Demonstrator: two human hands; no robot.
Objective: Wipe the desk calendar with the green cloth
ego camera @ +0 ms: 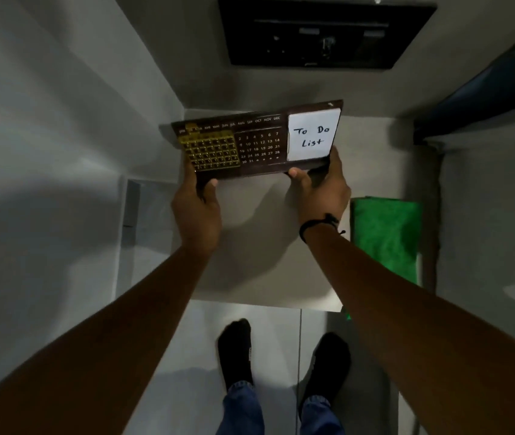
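Observation:
The desk calendar (257, 141) is a dark brown board with month names, a number grid, a gold frame on its left part and a white "To Do List" pad on its right. It is held up above the white table (250, 262), face toward me. My left hand (196, 211) grips its lower left edge. My right hand (322, 189) grips its lower right corner, thumb on the front. The green cloth (386, 233) lies folded on the table's right side, just right of my right wrist, untouched.
A black screen (322, 32) hangs on the wall behind the table. White walls close in on the left, and a dark ledge (485, 98) sits at the right. My feet in black socks (281, 356) stand on the tiled floor at the table's near edge.

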